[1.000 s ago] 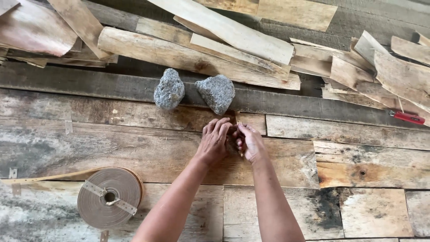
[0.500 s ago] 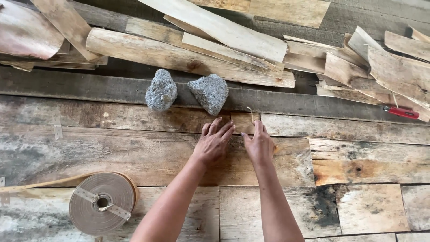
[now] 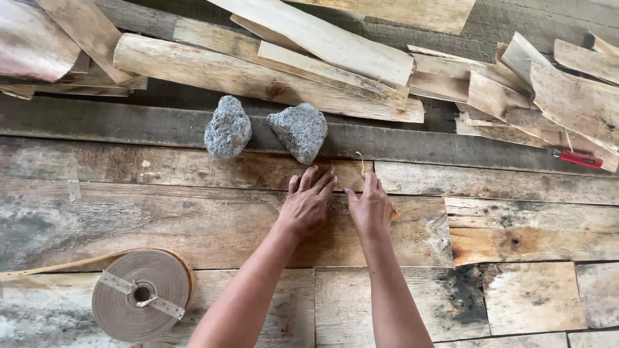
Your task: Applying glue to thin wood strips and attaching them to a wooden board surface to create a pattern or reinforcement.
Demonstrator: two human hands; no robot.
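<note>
Nearest the camera, at lower left, a roll of brown paper tape [image 3: 142, 294] lies flat on the plank floor [image 3: 529, 296]. Beyond it, the left hand [image 3: 305, 205] rests palm down, fingers spread. Just beside it, the right hand [image 3: 370, 206] seems to pinch a thin curled strip [image 3: 360, 161], though the grip is hard to make out. Farther off sit two grey stones [image 3: 227, 129], then loose wood slabs [image 3: 258, 77].

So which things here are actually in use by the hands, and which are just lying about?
In use:
left hand, flat on the veneer sheet
right hand, pinching a thin strip

Lying about:
two stones
tape roll
red tool
scrap wood pile
</note>
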